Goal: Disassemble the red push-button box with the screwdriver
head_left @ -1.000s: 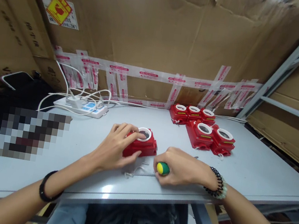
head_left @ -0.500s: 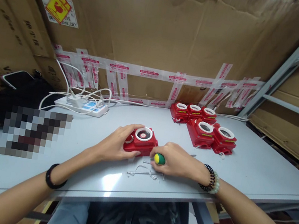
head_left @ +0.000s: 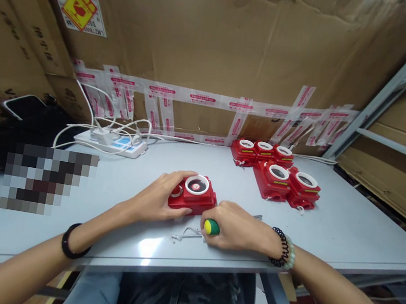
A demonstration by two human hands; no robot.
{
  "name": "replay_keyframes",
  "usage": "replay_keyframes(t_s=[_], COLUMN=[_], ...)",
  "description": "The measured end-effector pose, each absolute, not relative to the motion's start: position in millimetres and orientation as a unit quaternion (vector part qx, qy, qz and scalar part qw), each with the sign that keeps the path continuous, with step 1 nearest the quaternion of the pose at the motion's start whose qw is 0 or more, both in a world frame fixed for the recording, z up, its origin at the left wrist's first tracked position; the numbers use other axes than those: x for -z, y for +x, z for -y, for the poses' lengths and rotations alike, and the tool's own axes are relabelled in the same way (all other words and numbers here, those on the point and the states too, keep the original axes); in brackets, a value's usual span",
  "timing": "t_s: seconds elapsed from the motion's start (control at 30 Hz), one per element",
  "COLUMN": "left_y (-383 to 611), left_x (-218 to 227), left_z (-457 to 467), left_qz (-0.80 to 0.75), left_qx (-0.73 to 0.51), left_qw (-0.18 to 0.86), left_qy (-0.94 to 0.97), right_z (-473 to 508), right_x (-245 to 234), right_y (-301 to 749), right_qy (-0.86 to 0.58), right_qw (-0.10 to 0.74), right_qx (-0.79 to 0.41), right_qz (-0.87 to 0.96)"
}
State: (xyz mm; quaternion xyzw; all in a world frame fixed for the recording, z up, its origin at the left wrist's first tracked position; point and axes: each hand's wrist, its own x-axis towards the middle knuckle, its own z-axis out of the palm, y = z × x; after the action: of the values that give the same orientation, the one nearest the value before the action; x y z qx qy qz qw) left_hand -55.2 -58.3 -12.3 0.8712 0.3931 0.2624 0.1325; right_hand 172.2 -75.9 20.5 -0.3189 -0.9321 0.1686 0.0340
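My left hand [head_left: 160, 198] grips the left side of a red box [head_left: 198, 204], thumb along its front edge and fingers over the top. The box lies on the table and has a white ring around a dark round window on top. My right hand [head_left: 231, 228] is closed around a screwdriver [head_left: 212, 227] with a yellow and green handle. Its metal shaft shows beyond the hand, pointing right and away from the box. Under and beside the right fingers lie a thin metal rod [head_left: 189, 236] and a loop of white string, partly hidden by the hand.
Several similar red boxes [head_left: 277, 182] stand at the back right. A white power strip [head_left: 126, 147] with tangled cables lies at the back left, near a black bag [head_left: 37, 119]. Cardboard rises behind the table [head_left: 104, 231]; a metal frame [head_left: 392, 90] stands at right.
My right hand has shifted slightly toward the table's front edge, covering more of the thin rod. A small screw seen by its fingers is now out of sight. The red box moved slightly right.
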Motion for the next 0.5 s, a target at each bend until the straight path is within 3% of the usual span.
replay_keyframes(t_s=[0.5], left_y=[-52.4], left_x=[11.8], left_z=[62.6], left_qz=[-0.389], left_qx=[-0.267], left_qw=[0.137], left_qy=[0.871], right_z=[94.5], right_x=[-25.4], right_y=[166.7], right_qy=[-0.319], right_qw=[0.046], right_qx=[-0.227], right_qz=[0.919])
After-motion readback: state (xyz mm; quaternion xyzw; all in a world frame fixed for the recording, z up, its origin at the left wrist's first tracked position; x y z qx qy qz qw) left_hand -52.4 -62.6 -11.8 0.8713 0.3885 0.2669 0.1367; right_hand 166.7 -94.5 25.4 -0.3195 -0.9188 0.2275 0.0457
